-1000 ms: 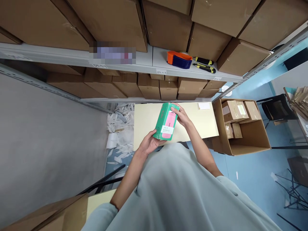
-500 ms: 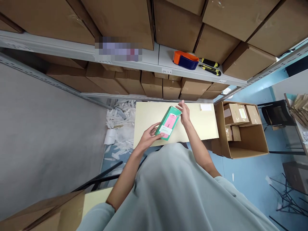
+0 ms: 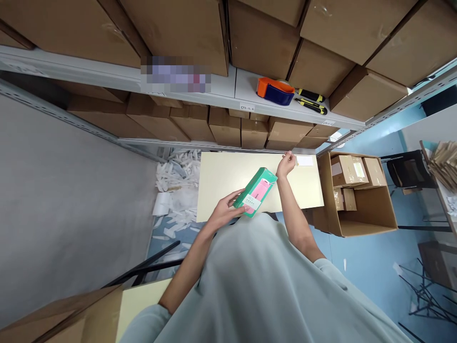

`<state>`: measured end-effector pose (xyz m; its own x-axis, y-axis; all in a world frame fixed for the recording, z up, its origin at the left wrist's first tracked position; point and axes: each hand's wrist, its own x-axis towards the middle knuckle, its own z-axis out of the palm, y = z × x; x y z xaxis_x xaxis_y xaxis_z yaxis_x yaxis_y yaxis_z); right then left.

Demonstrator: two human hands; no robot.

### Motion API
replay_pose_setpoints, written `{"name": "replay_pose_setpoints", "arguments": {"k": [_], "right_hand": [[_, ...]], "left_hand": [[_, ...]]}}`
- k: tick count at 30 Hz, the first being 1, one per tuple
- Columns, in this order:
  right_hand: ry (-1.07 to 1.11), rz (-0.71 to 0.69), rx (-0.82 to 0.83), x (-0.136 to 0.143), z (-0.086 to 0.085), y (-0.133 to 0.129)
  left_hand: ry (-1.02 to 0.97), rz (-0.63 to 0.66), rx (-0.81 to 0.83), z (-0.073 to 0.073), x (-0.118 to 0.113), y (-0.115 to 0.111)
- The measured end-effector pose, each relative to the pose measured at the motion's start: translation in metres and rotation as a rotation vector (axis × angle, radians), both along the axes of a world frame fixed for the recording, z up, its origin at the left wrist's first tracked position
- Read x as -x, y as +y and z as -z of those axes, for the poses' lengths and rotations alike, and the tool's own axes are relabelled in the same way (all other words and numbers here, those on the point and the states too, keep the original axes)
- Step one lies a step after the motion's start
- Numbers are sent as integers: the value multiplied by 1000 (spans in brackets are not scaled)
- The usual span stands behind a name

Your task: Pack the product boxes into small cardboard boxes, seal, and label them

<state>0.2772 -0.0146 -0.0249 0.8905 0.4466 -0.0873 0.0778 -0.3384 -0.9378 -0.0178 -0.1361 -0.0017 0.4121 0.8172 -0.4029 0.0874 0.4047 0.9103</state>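
My left hand [image 3: 228, 209] holds a green box [image 3: 243, 194] by its lower end, thumb across the front and fingers along the left side. The box has a pink picture and a pale band on its face, and it tilts up to the right above the cream table. My right hand [image 3: 286, 165] is off the box, at the left edge of a small stack of white labels or paper slips [image 3: 305, 161]. Its fingers are curled together; whether anything is pinched in them is hidden.
Shelves of cardboard boxes [image 3: 255, 132] rise behind the table [image 3: 217, 178]. An orange and blue tape dispenser [image 3: 275, 90] and box cutters [image 3: 311, 105] lie on the upper shelf. To the right stands an open carton [image 3: 367, 221] with smaller boxes inside. Paper scraps [image 3: 174, 178] litter the left floor.
My right hand has left the top of the box and moved right to the white slips, its fingers curling in. The box in my left hand has shifted slightly right and toward me.
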Motion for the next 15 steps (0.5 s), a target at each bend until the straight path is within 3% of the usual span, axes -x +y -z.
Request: {"name": "replay_pose_setpoints", "arguments": {"k": [11, 15], "right_hand": [[-56, 33, -13, -10, -3, 2], [32, -139, -118, -6, 2, -7]], "left_hand": [[-48, 33, 120, -7, -2, -4], [-109, -79, 218, -6, -6, -2]]}}
